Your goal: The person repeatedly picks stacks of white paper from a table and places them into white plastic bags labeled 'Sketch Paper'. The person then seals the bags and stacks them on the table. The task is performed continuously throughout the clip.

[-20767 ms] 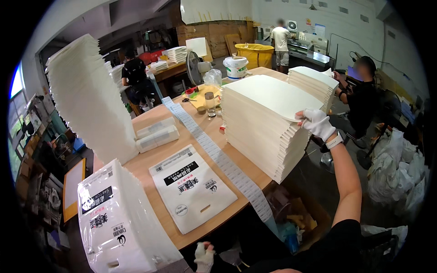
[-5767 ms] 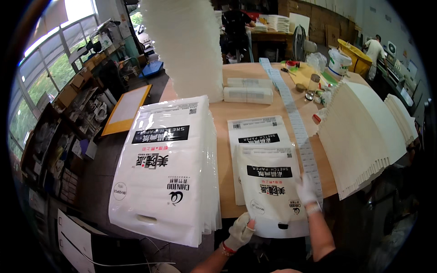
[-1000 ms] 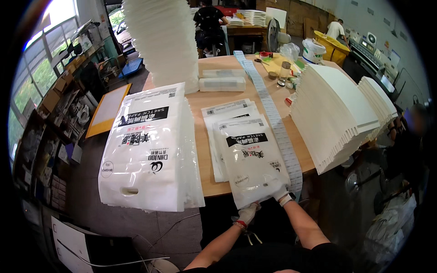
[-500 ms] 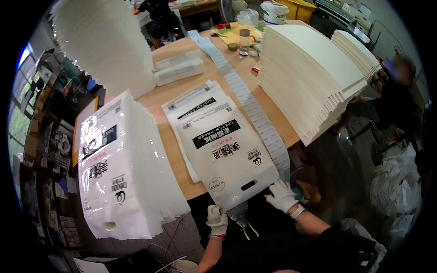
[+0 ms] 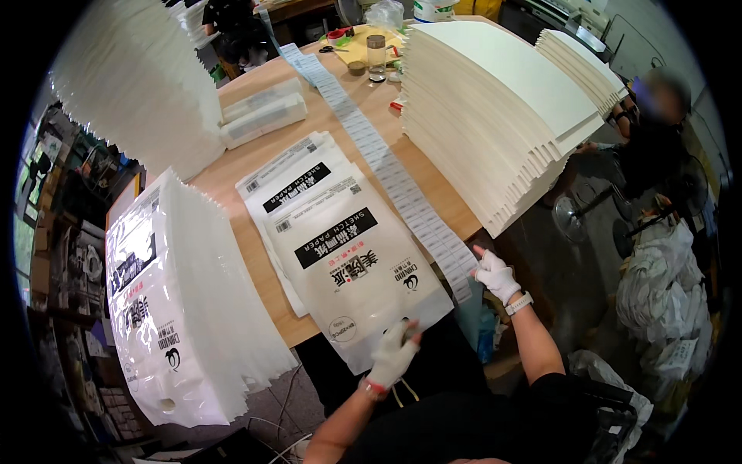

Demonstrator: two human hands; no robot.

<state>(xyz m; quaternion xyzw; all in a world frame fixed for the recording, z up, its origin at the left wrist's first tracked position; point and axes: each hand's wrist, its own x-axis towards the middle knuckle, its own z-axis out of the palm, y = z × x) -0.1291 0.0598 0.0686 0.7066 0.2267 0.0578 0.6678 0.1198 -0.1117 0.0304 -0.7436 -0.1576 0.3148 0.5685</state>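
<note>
A translucent plastic bag of sketch paper (image 5: 355,290) lies before me on top of other packs, its lower end overhanging the table edge. My left hand (image 5: 394,352), in a white glove, is over that end beside the handle hole. Its fingers are bent and smeared by motion, so any grip is unclear. To the right, my gloved right hand (image 5: 498,280) is at the lower end of a long strip of printed labels (image 5: 379,158). One bare fingertip stretches out, apart from the other fingers, which reach the strip's edge.
A tall stack of white sheets (image 5: 479,124) stands at right, glossy filled bags (image 5: 162,301) at left, another tall pile (image 5: 139,85) behind them. Rolled packs (image 5: 267,120) and a glass jar (image 5: 376,58) lie farther back. A person (image 5: 657,139) sits at right, near a fan (image 5: 572,216).
My left hand has left the bag's lower left corner and moved right, toward the handle hole. My right hand has gone from the bag's right corner up to the label strip.
</note>
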